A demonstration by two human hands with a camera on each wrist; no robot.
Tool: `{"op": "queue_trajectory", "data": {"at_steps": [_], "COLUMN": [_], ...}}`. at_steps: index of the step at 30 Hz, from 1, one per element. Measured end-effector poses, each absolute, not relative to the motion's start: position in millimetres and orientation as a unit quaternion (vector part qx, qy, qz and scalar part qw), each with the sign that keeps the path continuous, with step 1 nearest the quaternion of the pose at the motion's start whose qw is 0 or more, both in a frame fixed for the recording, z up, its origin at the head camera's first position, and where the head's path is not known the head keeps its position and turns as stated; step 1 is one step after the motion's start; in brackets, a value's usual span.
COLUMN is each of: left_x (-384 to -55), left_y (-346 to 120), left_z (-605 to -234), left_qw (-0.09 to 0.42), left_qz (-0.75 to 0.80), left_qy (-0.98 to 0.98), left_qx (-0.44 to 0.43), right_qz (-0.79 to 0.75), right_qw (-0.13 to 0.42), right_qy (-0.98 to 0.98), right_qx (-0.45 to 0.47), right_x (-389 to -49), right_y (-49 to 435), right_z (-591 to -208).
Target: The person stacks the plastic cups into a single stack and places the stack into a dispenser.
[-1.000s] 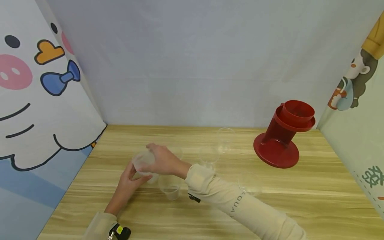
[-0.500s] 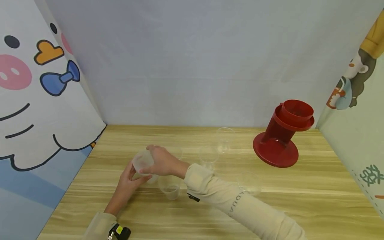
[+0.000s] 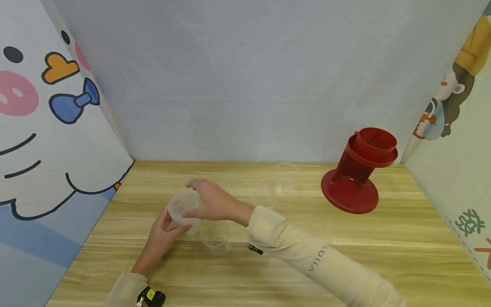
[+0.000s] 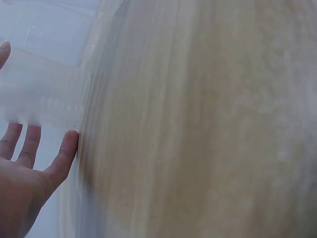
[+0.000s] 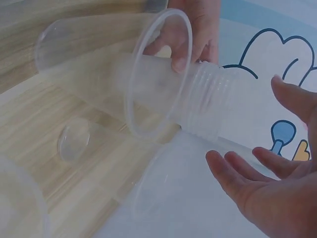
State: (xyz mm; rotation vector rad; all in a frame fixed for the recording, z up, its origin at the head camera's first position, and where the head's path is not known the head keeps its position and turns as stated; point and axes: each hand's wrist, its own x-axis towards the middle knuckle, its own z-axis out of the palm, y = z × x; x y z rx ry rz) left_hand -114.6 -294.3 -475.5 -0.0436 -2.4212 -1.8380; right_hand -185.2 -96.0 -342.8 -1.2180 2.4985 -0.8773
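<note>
A stack of clear plastic cups stands on the left part of the table; in the right wrist view its ridged, close-set rims face away from the table. My left hand holds the stack low on its side, thumb on one side and fingers round the other. In the left wrist view those fingertips touch the frosted cup wall. My right hand is beside the stack's top with fingers and thumb spread; a gap shows between them and the rims in the right wrist view. A single clear cup stands just right of the stack.
More single clear cups stand further right, one near the back and another by the right forearm. At the back right is a red stand with a round base and a ringed top. A grey-white curtain closes off the back.
My right hand has loosened from the top of the cup stack and shifted slightly right, its fingers now spread. My left hand keeps holding the stack in about the same place.
</note>
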Motion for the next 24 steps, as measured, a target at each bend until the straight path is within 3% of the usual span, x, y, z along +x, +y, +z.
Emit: {"op": "queue_trajectory", "data": {"at_steps": [24], "left_x": [-114], "left_y": [-292], "left_z": [-472], "left_qw": [0.045], "left_qz": [-0.605], "left_qy": [-0.795], "left_qx": [0.007], "right_qz": [-0.400], "right_qw": [0.085], "right_qy": [0.799], "right_qx": [-0.440], "right_x": [-171], "right_y": [-48], "right_z": [-332]}}
